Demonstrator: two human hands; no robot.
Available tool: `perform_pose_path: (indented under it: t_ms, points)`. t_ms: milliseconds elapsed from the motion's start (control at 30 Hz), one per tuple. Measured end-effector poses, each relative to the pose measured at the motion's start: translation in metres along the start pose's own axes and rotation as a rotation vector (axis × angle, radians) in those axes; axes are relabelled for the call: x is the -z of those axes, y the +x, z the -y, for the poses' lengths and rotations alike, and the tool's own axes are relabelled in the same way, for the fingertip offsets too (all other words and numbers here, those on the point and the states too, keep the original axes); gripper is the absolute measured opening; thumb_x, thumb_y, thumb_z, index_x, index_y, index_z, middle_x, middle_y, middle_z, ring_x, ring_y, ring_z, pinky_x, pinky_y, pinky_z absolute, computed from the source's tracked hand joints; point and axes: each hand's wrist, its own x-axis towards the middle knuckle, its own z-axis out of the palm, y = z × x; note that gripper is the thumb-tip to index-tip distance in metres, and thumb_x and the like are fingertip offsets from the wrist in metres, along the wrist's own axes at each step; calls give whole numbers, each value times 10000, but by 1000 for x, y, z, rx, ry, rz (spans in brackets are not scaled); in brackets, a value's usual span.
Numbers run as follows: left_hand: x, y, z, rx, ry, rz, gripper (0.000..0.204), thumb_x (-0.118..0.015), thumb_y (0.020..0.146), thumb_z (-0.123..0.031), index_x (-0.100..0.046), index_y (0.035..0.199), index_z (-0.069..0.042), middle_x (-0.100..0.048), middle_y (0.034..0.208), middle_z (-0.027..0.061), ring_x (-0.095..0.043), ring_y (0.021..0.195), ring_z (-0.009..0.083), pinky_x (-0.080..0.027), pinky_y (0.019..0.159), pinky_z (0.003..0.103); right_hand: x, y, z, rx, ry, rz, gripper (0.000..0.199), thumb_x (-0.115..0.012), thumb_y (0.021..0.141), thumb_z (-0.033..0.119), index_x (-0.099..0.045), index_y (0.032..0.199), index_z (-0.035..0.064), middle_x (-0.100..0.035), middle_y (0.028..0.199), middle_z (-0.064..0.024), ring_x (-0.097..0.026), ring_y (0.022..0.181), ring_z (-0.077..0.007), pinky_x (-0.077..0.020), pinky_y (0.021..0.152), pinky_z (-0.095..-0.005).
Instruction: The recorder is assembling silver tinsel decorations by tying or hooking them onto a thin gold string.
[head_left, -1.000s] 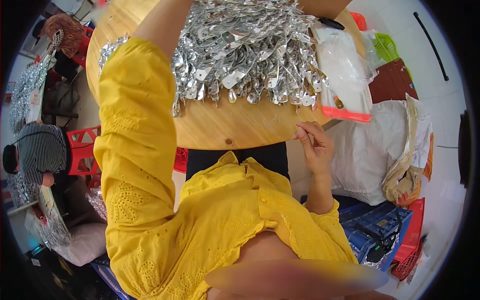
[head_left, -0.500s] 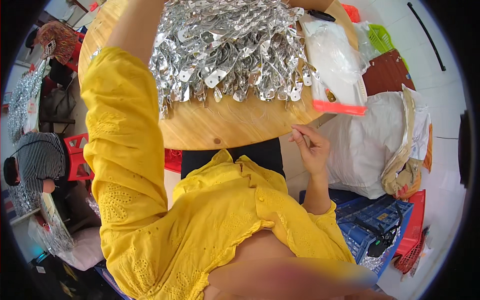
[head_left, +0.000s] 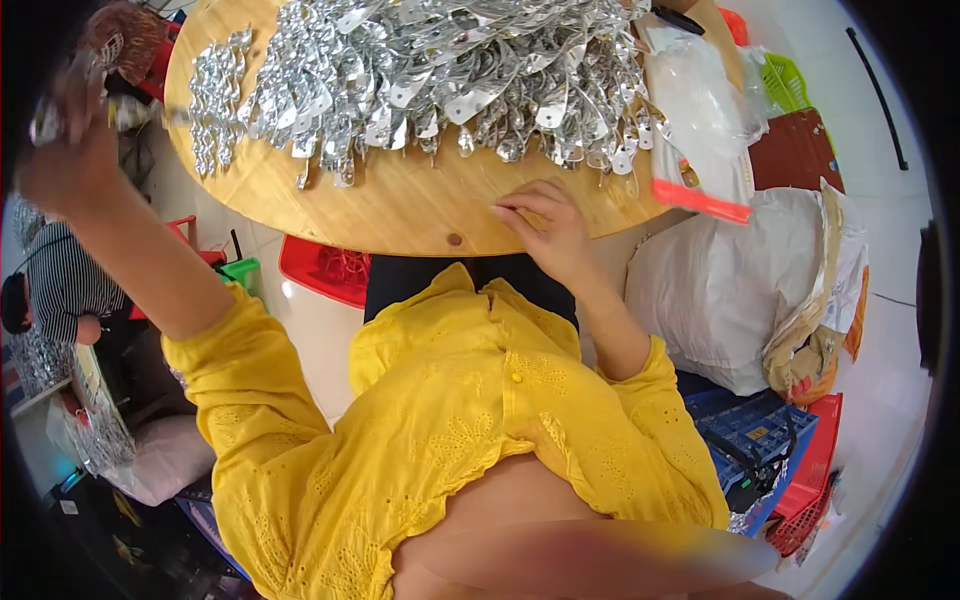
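My left hand (head_left: 75,165) is raised off the left side of the round wooden table (head_left: 400,215), smeared by motion. Its fingers are closed round a shiny silver twisted strip (head_left: 128,113), which sticks out toward the table. At the table's near edge, my right hand (head_left: 552,232) has thumb and forefinger pinched together; whatever is between them is too small to make out. A big heap of silver twisted strips (head_left: 470,80) with rounded, holed end tabs covers the far part of the table. A smaller bunch of strips (head_left: 215,105) lies at the left edge.
A clear plastic bag with a red edge (head_left: 700,120) lies on the table's right. Beyond stand a green basket (head_left: 785,82), a stuffed white sack (head_left: 730,290) and a blue crate (head_left: 745,430). A red tub (head_left: 325,268) sits under the table. A person in stripes (head_left: 70,280) sits at far left.
My left hand has swung from beyond the heap out to the left, with a silver strip in it. My right hand has moved left and away from me, to the table's edge.
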Motion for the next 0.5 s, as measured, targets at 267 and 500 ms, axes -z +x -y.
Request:
perform_pose_path:
  t_ms: [267,500]
  points:
    - [-107,-150,-14,868,-446,-501,262,-427,830,-176,-490,979,31,-516,925,105,-503,740,124,-424,574,170,-67,34,1,-41,-211,-189,154,-632,667,191,-614,718,47,-560,619,-82,-511,546,-217,-401,545,-296]
    - [-162,-219,35,1053,-695,-424,285,-386,862,-271,-445,1037,-54,-512,800,36,-439,606,63,-356,540,197,-78,34,-3,71,-396,-195,122,-625,667,185,-618,707,70,-566,652,-84,-533,627,-244,-423,586,-326]
